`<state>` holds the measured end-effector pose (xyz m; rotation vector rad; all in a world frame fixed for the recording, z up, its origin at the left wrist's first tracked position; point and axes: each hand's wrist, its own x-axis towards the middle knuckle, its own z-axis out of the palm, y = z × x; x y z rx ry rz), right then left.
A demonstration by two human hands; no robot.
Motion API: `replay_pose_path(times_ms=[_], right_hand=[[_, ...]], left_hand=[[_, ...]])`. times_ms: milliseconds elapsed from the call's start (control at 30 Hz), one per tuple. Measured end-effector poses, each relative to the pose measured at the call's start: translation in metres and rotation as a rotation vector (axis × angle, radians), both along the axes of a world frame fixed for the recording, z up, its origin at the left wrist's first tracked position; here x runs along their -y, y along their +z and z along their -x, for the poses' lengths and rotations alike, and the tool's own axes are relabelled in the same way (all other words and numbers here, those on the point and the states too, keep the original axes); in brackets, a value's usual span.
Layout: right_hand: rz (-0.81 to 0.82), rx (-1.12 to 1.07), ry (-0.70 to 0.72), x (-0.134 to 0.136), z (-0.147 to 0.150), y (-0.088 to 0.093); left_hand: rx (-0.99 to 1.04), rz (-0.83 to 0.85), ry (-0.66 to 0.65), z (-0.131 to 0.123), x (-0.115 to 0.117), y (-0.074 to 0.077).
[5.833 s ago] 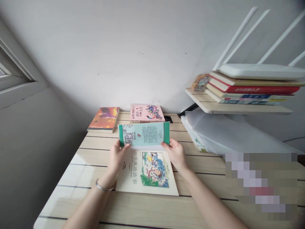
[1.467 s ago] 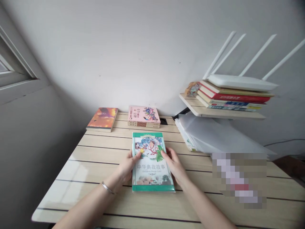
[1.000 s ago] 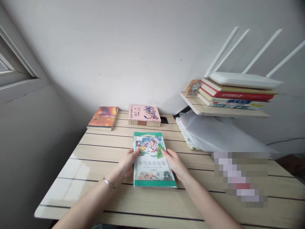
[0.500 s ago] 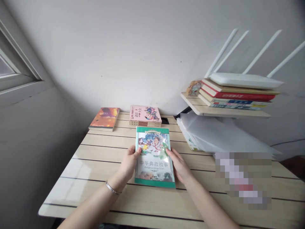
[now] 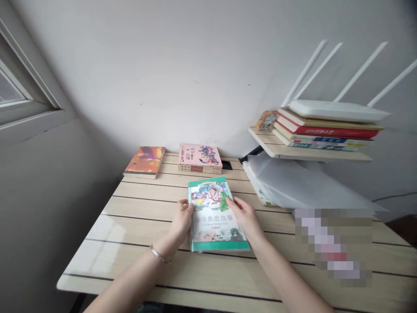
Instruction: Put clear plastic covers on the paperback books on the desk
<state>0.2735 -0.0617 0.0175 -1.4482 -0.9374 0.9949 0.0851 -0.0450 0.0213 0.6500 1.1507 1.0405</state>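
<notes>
Between my two hands is a book with a green-bordered cover, an illustration at its top and Chinese characters below. My left hand grips its left edge, the thumb at the rim of the cover; a silver bangle circles that wrist. On the right edge, my right hand holds the book with the thumb on the cover and the other fingers hidden behind it. The cover faces up towards me, slightly turned. Just beyond it lie stacked pink books, and farther left an orange book.
A slatted wooden desk meets the wall. At the right, a raised shelf carries stacked books under a white router with upright antennas. Papers in clear sleeves lie beneath the shelf. A blurred patch covers something nearer me.
The book has turned a little anticlockwise, its lower edge swinging right. Both hands still hold it and have shifted slightly to the right with it.
</notes>
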Motion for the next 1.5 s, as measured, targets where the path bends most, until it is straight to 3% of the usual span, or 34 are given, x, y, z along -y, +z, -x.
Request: replay_pose_path(times_ms=[133,233,367,500,567,633,800,1033,1133,1267,1367,1500], right_hand=[[0.06,-0.085,0.025,-0.003,-0.01,0.008],[0.03,0.016,0.031,-0.007,-0.018,0.03],[-0.11,0.529,0.03,-0.009,-0.008,0.078],[-0.122,1.158,0.136,0.001,0.048,0.104],[-0.076,1.315,0.266,0.007,0.084,0.101],[-0.008,1.393,0.395,0.011,0.116,0.092],[0.103,1.379,0.455,0.013,0.166,0.067],[0.184,1.415,0.591,0.025,0.197,0.036],[0.059,1.373,0.617,0.033,0.184,0.043],[-0.249,1.062,0.578,0.026,0.117,0.051],[-0.354,0.917,0.427,0.006,0.05,0.031],[-0.29,0.851,0.401,-0.016,-0.007,-0.015]], left_hand=[[-0.2,-0.28,0.031,0.006,0.016,0.007],[-0.308,-0.491,-0.168,0.005,0.035,0.015],[-0.205,-0.412,-0.326,0.0,0.045,0.024],[0.163,-0.127,-0.367,0.006,0.022,0.031],[0.296,-0.053,-0.336,0.014,0.007,0.034],[0.297,-0.023,-0.278,0.025,-0.003,0.037],[0.113,0.017,-0.195,0.053,-0.011,0.035],[-0.339,-0.085,-0.164,0.073,-0.029,0.017],[-0.371,-0.062,-0.137,0.077,-0.038,0.016],[-0.339,-0.036,-0.091,0.084,-0.03,0.02],[-0.284,-0.008,-0.069,0.085,-0.011,0.022],[-0.19,-0.014,-0.068,0.078,0.01,0.02]])
